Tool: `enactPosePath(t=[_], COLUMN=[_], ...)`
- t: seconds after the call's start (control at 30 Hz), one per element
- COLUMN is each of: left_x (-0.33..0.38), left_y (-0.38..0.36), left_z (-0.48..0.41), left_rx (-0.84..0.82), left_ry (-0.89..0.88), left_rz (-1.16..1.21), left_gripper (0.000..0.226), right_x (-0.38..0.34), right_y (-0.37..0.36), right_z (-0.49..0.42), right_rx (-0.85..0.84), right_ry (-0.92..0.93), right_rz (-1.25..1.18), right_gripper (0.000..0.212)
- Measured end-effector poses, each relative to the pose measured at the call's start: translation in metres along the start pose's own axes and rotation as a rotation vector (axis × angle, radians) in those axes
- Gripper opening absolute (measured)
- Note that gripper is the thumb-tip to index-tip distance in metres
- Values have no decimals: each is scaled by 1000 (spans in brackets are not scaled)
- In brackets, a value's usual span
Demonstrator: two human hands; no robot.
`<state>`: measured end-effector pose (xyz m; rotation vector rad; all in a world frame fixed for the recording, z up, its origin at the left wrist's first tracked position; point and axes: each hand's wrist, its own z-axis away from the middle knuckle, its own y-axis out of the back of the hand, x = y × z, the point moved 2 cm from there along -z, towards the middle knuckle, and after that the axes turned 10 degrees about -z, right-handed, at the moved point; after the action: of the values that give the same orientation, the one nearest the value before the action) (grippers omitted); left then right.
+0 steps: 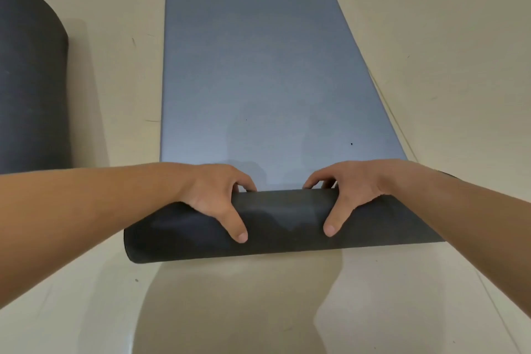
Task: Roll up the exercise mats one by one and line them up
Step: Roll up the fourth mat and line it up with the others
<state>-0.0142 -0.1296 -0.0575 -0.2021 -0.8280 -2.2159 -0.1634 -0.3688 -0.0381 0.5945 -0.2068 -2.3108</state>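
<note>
Two-handed on the near rolled end of the blue mat (258, 66): left hand (212, 192) and right hand (349, 190) clamped over it, fingers (244, 183) curled far side, thumbs (240, 231) near, probably for a tight, straight roll. Dark roll (28, 80) parked left.

One blue-grey mat (253, 66) lies lengthwise on floor (431, 37), near end wound into a dark roll (284, 218) set crosswise. Second dark rolled mat (28, 80) at left, well apart.
</note>
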Motion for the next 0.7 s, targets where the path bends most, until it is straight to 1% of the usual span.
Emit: enactPosePath(t=[0.07,0.1,0.13,0.17,0.2,0.27,0.3,0.33,0.37,0.4,0.47,0.5,0.53,0.57,0.67,0.7], left_x=[-6,-8,-10,-13,-16,-23,-26,-29,-32,-34,-35,-33,-31,-28,-11,-5], left_y=[17,24,31,37,43,51,54,56,57,59,62,63,64,65,57,49], left_z=[-3,-5,-8,-11,-13,-17,-18,-20,-22,-23,-24,-22,-19,-14,2,6], left_rx=[4,8,8,6,8,22,33,49,68,87,147,187,238,302,496,524], left_ry=[9,13,19,25,32,59,75,91,105,114,119,125,138,151,116,92], left_rz=[39,42,43,49,56,45,31,13,-6,-27,-79,-127,-194,-271,-450,-473], left_gripper=[90,90,88,86,83,84,89,97,104,109,112,110,106,100,74,73], right_x=[-3,-5,-10,-17,-25,-39,-45,-49,-51,-52,-52,-52,-52,-53,-60,-64], right_y=[11,16,19,21,19,8,0,-8,-17,-23,-29,-30,-30,-26,-1,10], right_z=[2,6,11,17,24,33,34,34,32,30,23,18,13,7,-7,-8], right_rx=[80,154,240,325,395,485,518,541,545,530,464,451,457,475,466,448], right_ry=[22,40,59,78,95,97,98,98,92,68,-13,-36,-46,-43,14,26], right_rz=[-22,2,59,133,210,374,453,518,560,584,634,671,704,727,742,716], right_gripper=[104,110,111,106,95,70,60,57,64,82,133,149,157,159,158,157])
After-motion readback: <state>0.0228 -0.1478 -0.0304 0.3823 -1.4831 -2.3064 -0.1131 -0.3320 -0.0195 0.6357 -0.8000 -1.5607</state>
